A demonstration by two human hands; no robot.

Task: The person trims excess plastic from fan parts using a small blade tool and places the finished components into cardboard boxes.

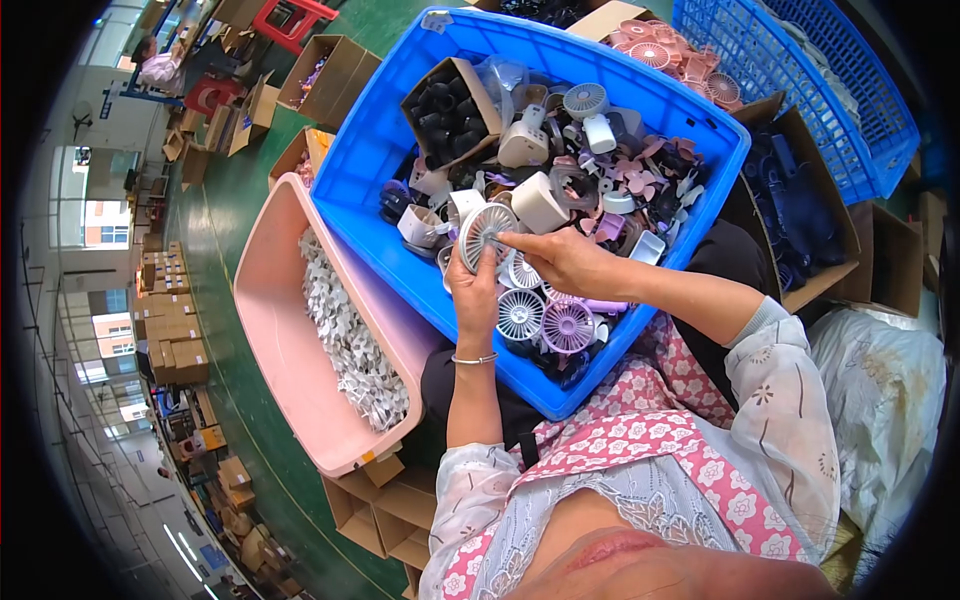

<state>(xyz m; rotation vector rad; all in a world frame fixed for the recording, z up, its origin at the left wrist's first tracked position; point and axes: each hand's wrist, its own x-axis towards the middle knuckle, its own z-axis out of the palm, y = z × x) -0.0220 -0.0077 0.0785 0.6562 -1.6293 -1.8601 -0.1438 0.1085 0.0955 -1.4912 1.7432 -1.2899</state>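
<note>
Pale-grey plastic fan grille [483, 231] seems light, stiff; best held by its rim. Left fingers [487, 263] hold it; right fingers' [524, 243] grip is unclear.

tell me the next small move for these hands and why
Probably press lightly at the middle of the round grille with the right hand: its index finger points there, and the left hand holds the grille by its edge, seemingly bracing it.

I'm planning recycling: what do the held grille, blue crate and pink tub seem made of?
Grille: probably hard plastic, pale, with fine moulded-looking spokes; painted metal isn't ruled out.
Blue crate: likely plastic, evenly coloured, smooth, with rounded corners.
Pink tub: likely plastic too, with smooth, seamless-looking walls and a rolled rim.
</note>
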